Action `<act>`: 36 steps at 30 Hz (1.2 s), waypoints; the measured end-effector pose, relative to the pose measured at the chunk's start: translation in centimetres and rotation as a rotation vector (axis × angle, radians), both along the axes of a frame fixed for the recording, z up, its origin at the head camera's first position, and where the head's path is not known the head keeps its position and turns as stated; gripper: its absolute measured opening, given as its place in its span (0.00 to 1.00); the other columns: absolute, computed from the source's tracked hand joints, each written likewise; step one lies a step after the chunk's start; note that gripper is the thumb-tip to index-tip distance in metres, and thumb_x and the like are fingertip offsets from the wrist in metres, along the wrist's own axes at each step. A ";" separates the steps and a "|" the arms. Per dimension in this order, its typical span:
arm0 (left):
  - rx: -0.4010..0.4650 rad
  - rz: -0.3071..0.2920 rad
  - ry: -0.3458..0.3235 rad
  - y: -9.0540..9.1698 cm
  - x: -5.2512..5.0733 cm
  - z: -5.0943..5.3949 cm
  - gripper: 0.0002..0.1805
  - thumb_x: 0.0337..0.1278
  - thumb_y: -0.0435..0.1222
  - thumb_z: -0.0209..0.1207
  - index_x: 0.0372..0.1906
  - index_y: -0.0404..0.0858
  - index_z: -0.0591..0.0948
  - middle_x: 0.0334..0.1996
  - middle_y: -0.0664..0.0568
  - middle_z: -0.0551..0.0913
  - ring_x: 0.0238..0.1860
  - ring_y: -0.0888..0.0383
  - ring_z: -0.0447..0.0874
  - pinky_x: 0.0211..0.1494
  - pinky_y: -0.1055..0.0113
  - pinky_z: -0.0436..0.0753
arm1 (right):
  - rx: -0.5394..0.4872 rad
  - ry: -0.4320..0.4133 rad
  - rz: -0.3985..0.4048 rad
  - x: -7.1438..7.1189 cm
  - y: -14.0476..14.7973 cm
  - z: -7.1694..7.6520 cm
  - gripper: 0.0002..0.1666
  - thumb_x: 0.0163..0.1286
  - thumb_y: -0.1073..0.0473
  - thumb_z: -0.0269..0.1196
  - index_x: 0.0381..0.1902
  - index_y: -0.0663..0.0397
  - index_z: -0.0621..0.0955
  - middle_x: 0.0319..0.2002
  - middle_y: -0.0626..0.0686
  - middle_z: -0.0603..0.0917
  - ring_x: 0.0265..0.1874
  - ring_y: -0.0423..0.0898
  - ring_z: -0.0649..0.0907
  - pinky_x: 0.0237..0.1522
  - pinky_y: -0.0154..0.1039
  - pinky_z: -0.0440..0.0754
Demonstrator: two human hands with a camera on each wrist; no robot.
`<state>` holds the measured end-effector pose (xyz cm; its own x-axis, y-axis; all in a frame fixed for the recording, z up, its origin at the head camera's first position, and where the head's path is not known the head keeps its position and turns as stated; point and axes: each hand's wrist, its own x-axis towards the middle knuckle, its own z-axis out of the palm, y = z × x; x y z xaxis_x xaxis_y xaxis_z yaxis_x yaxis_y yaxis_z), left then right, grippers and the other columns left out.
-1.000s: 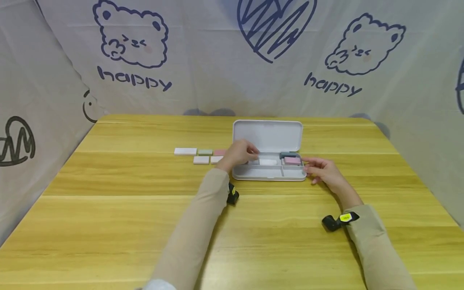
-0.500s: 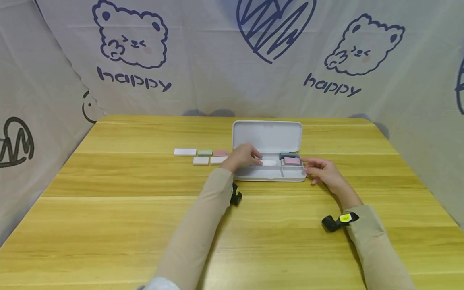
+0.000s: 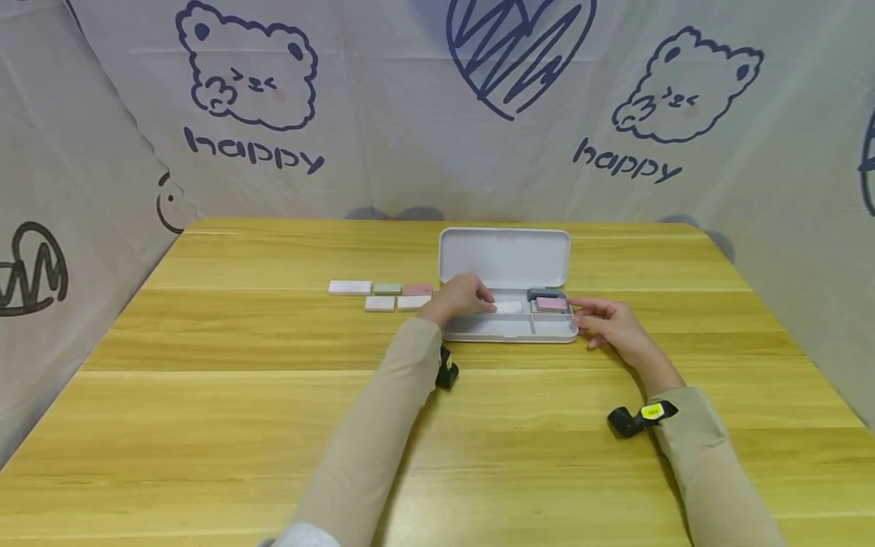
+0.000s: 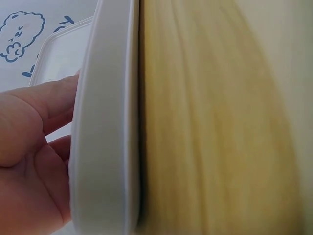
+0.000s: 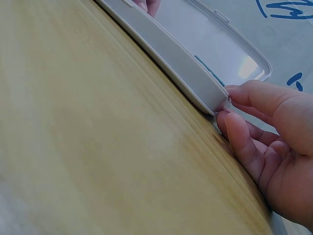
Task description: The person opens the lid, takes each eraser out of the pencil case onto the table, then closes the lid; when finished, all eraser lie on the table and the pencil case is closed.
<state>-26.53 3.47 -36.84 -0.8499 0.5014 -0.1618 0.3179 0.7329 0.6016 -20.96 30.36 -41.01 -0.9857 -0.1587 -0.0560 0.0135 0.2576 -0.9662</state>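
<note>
A white hinged case (image 3: 504,327) with several compartments lies with its lid raised. My left hand (image 3: 459,296) reaches into it, fingertips pointing down at the left end of a white block (image 3: 509,308). The case's wall (image 4: 105,122) hides those fingertips in the left wrist view, so a pinch cannot be confirmed. At the right end of the case, my right hand (image 3: 611,323) touches the wall and corner with loosely bent fingers (image 5: 254,93). A pink block (image 3: 551,304) and a dark grey-green piece (image 3: 543,292) sit in the right compartment.
Left of the case, eraser-like blocks lie in two rows: a long white block (image 3: 350,287), a green block (image 3: 387,289) and a pink-red block (image 3: 417,289) behind, white blocks (image 3: 379,304) in front. A printed cloth (image 3: 383,137) hangs behind the wooden table (image 3: 205,425).
My left hand has shifted slightly right and downward inside the case, toward the white block. My right hand has stayed at the case's right end. The blocks on the table have not moved.
</note>
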 end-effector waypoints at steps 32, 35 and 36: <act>0.139 0.049 0.003 0.5 0.2 0.0 0.04 0.50 0.32 0.61 0.32 0.34 0.81 0.27 0.51 0.79 0.27 0.60 0.72 0.29 0.74 0.71 | 0.010 -0.002 0.000 0.1 -0.1 0.2 0.29 0.61 0.61 0.61 0.56 0.73 0.67 0.30 0.46 0.76 0.26 0.38 0.76 0.19 0.31 0.77; 0.180 0.051 -0.011 0.4 0.2 -0.2 0.04 0.52 0.32 0.60 0.32 0.34 0.81 0.27 0.50 0.79 0.28 0.60 0.73 0.30 0.73 0.71 | 0.010 -0.003 -0.001 0.1 -0.1 0.2 0.30 0.61 0.61 0.61 0.56 0.73 0.67 0.30 0.46 0.76 0.26 0.38 0.76 0.19 0.31 0.77; 0.194 0.051 -0.013 0.5 0.2 -0.3 0.04 0.53 0.31 0.59 0.32 0.34 0.81 0.27 0.50 0.79 0.28 0.60 0.73 0.30 0.73 0.72 | 0.009 -0.004 -0.001 0.2 -0.1 0.2 0.30 0.61 0.61 0.61 0.56 0.74 0.67 0.30 0.46 0.76 0.26 0.38 0.76 0.19 0.31 0.77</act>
<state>-26.34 3.93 -37.10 -0.8735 0.4805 -0.0779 0.2742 0.6180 0.7368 -20.80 30.24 -40.79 -0.9856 -0.1572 -0.0617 0.0177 0.2667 -0.9636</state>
